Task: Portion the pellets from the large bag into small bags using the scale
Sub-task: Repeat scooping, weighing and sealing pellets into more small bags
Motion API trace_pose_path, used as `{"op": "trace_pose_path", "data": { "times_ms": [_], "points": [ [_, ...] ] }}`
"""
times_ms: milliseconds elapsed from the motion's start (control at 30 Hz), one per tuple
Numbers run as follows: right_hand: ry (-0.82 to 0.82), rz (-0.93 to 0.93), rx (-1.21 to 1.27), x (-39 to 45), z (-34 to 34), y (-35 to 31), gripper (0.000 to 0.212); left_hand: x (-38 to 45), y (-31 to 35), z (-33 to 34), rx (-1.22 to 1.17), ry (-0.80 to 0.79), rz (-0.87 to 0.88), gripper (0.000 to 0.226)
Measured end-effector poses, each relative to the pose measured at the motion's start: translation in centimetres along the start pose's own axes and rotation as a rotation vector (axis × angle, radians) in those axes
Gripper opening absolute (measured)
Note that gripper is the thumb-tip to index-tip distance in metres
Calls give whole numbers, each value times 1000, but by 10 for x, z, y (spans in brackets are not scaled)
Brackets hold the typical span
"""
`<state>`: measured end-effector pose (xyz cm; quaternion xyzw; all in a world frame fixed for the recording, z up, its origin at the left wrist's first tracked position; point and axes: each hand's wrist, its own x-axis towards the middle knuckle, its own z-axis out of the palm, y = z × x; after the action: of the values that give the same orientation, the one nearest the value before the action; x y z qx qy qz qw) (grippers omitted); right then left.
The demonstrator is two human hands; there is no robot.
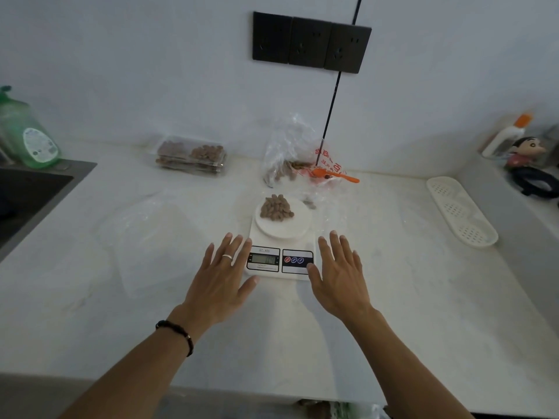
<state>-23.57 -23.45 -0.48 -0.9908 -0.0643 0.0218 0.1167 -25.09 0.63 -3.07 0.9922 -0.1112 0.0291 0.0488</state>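
Note:
A white kitchen scale [281, 261] sits mid-counter with a heap of brown pellets [276, 207] on its round pan. Behind it stands the large clear bag [290, 155] with pellets inside, and an orange spoon [337, 176] lies across its crumpled front. A stack of small filled bags [191, 158] lies at the back left. Empty clear bags [151, 234] lie flat to the left of the scale. My left hand [222, 279] rests flat beside the scale's left edge with straight fingers. My right hand [338, 275] lies flat at its right edge, thumb by the buttons. Both hold nothing.
A dark sink [27, 201] and a green soap bottle [28, 131] are at the left. A white perforated tray [461, 211] lies at the right, with a figurine [526, 152] and a bottle [505, 136] on the raised ledge. A black cable [331, 107] hangs from wall sockets [311, 42].

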Motion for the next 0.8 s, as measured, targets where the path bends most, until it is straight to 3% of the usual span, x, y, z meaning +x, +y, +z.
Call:
{"op": "trace_pose_path", "data": {
  "times_ms": [433,800],
  "points": [
    [28,62,141,22,-10,8,62,29,12,-7,-61,-14,65,79],
    [49,542,758,103,-23,38,69,138,27,-11,-54,-72,233,82]
  ]
}}
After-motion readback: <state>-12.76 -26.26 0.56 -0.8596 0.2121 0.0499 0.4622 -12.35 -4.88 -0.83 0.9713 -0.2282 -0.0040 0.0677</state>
